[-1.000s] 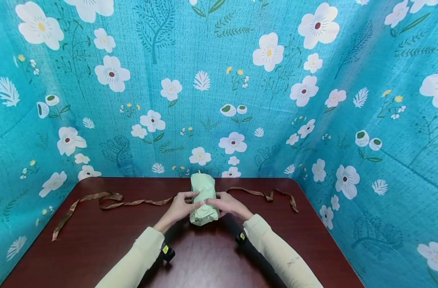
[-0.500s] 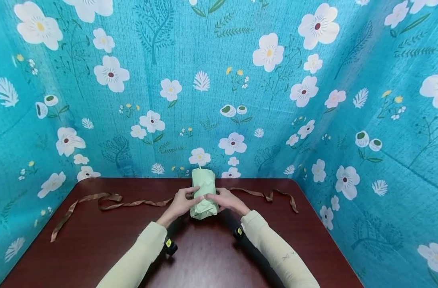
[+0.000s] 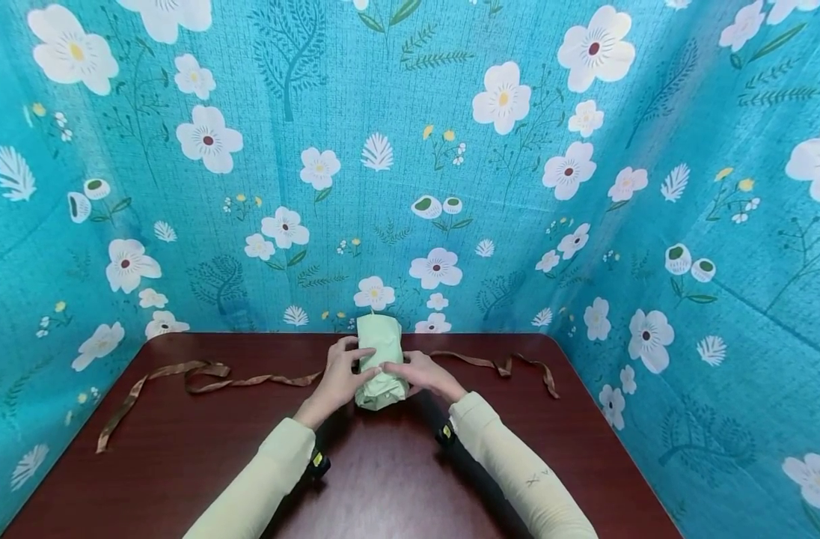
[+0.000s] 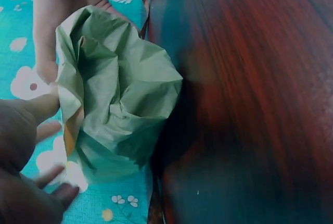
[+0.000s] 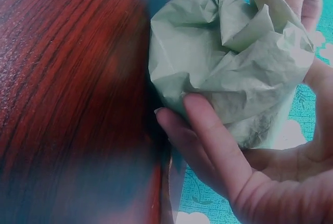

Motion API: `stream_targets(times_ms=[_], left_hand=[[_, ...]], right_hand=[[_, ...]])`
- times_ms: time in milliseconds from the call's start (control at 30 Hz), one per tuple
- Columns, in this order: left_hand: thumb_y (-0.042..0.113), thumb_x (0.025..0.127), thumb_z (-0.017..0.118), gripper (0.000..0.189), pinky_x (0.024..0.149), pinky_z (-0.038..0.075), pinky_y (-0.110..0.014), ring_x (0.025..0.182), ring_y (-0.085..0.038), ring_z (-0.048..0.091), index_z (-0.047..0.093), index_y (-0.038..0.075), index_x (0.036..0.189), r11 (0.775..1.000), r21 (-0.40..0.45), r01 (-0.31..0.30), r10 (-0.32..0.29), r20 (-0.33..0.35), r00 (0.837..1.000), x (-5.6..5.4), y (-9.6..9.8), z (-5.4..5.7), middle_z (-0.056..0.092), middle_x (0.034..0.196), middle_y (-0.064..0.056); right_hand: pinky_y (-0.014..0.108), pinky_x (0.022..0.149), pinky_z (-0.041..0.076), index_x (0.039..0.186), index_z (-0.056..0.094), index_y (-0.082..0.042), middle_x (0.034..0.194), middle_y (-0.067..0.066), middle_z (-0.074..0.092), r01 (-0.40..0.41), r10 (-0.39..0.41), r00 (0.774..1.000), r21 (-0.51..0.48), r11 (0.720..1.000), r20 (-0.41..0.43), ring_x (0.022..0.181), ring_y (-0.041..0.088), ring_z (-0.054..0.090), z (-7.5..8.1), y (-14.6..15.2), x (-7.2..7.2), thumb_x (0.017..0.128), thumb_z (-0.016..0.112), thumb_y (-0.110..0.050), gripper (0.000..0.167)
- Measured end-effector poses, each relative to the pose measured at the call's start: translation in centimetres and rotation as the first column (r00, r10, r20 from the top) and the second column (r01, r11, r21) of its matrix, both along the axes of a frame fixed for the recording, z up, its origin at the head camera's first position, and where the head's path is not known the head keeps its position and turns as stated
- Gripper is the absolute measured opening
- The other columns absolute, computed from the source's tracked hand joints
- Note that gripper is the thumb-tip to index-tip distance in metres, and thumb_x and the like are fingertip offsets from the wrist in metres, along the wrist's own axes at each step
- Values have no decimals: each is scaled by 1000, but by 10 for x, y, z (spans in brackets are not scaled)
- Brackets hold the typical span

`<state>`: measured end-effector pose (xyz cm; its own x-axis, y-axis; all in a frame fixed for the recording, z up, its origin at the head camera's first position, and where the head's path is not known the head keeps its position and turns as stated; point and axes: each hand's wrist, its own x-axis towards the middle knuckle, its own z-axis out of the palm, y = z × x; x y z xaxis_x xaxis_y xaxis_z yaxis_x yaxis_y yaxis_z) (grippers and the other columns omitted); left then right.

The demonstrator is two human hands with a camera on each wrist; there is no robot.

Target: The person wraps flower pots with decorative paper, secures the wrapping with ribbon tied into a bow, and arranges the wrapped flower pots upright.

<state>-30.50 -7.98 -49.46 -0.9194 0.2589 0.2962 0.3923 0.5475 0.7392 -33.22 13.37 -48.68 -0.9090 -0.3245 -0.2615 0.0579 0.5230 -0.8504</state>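
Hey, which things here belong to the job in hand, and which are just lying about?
Job: pale green crumpled-paper parcel, between left hand and right hand; probably long shiny brown ribbon, visible either side.

Just surroundings: dark red wood-grained table, blue flowered cloth backdrop.

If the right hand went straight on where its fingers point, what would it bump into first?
The green paper bundle, seemingly at once: the right hand points toward it and its fingers appear to touch it.
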Motion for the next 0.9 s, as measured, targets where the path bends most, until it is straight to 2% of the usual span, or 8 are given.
stream_targets(times_ms=[100,233,400,500,633,800,900], left_hand=[[15,96,72,28,102,48,-53,129,-38,52,74,4,122,997,-24,75,-76,-93,993,0,3,0,58,137,-18],[12,100,66,26,95,55,-46,122,-34,63,74,2,122,987,-46,152,-157,-112,981,0,4,-1,63,134,-18],[15,98,69,30,96,55,-47,124,-34,62,72,4,126,984,-61,166,-171,-77,982,1,4,0,61,138,-18],[17,97,71,34,96,55,-47,125,-35,60,71,4,128,981,-80,174,-179,-59,982,2,5,1,60,140,-18],[17,96,72,34,93,56,-46,122,-36,63,71,3,127,979,-118,166,-176,-82,981,3,8,3,61,139,-18],[16,95,74,34,92,57,-46,117,-34,66,72,1,125,984,-121,131,-144,-109,984,4,9,5,62,136,-19],[16,96,72,35,97,54,-47,122,-36,63,71,1,127,985,-121,126,-137,-88,987,5,10,4,61,138,-19]], right_hand=[[47,75,62,139,54,0,121,14,65,9,-9,1000,2,1000,7,95,22,69,0,0,0,93,66,-55,72],[46,75,62,141,53,1,124,15,64,-2,2,1000,1,1000,10,96,22,69,0,0,2,95,63,-55,73],[47,78,61,138,54,0,120,15,65,-82,82,997,-15,997,13,97,24,69,2,4,2,98,59,-54,67],[47,81,61,142,50,0,124,15,64,-155,156,987,-35,987,41,103,26,69,5,8,-1,101,55,-52,66],[46,86,60,150,44,-1,131,15,63,-200,204,974,-51,979,95,106,28,70,9,19,-6,104,52,-50,68],[46,87,59,148,44,6,127,24,64,-150,153,986,-44,988,64,104,37,70,18,33,-13,106,51,-41,64],[45,86,60,145,47,9,124,26,65,-77,77,996,8,997,-37,106,41,69,21,45,-20,104,57,-34,60]])
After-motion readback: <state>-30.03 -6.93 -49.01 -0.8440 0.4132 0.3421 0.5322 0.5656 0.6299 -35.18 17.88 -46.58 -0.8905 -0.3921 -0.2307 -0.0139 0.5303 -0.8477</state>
